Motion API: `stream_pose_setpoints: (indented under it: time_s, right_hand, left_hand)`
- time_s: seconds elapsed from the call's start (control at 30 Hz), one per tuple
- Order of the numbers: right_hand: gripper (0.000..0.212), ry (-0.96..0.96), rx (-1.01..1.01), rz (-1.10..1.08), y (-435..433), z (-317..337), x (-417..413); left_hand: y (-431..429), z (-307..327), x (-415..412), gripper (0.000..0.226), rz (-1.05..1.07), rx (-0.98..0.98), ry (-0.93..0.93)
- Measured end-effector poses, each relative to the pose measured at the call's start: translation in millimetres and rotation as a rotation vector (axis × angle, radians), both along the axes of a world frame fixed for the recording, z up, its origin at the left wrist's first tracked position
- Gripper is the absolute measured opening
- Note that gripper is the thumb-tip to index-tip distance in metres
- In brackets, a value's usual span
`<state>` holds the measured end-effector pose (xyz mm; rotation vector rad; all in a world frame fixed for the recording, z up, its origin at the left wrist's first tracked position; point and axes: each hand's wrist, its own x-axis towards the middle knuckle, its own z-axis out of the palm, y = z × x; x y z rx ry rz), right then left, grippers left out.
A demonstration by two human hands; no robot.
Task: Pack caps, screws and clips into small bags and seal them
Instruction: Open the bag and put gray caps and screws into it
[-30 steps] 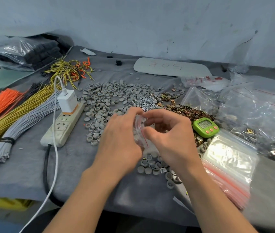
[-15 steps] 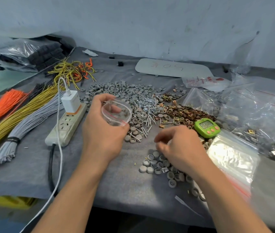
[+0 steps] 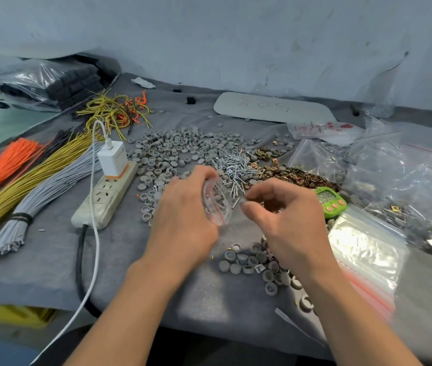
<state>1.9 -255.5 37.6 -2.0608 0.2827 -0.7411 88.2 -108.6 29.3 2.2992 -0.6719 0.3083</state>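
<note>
**Bag [image 3: 216, 204] held open**

We log the bag gripped in the left hand [image 3: 183, 220], mouth gaping, above the worktop [image 3: 51, 260]. Right hand [image 3: 286, 225] just beside it, fingers curled; whether it holds anything we cannot tell. Caps [image 3: 249, 260] lie below, screws [image 3: 233, 167] and clips [image 3: 296, 178] behind.

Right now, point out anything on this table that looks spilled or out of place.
Nothing damaged, but parts lie loose: grey caps, screws and brass clips spread in heaps that run into each other on the cloth. A stray metal piece sits among the near caps, some close to the front edge.
</note>
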Motion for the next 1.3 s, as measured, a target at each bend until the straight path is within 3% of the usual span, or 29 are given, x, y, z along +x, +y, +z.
stream_pose_setpoints:
  time_s: [0.13,0.3,0.53,0.7,0.83,0.9,1.13,1.3]
  right_hand:
    - [0.021,-0.093,0.049,0.045,7,3,4]
    - [0.022,-0.112,0.065,0.09,15,-2,12]
    - [0.029,-0.189,0.167,-0.028,6,-2,12]
    - [0.028,0.019,-0.054,0.063,0,-5,5]
    - [0.026,0.45,-0.371,0.143,4,-13,3]
    - [0.026,0.571,-0.41,0.152,4,-15,5]
    - [0.01,0.611,-0.433,0.118,-1,-16,5]
    - [0.017,0.531,-0.392,0.075,-6,-19,5]
  left_hand:
    - [-9,-4,-7,0.068,-0.062,0.047,0.012]
    - [-11,-4,-7,0.046,-0.114,-0.037,0.086]
    - [-3,2,1,0.058,-0.031,-0.15,0.099]
    - [6,8,8,0.054,0.059,-0.331,0.113]
    - [11,10,12,0.055,0.114,-0.367,0.095]
    - [12,10,12,0.056,0.118,-0.354,0.095]
    - [9,9,8,0.059,0.102,-0.299,0.107]
    - [5,6,5,0.061,0.076,-0.152,0.072]
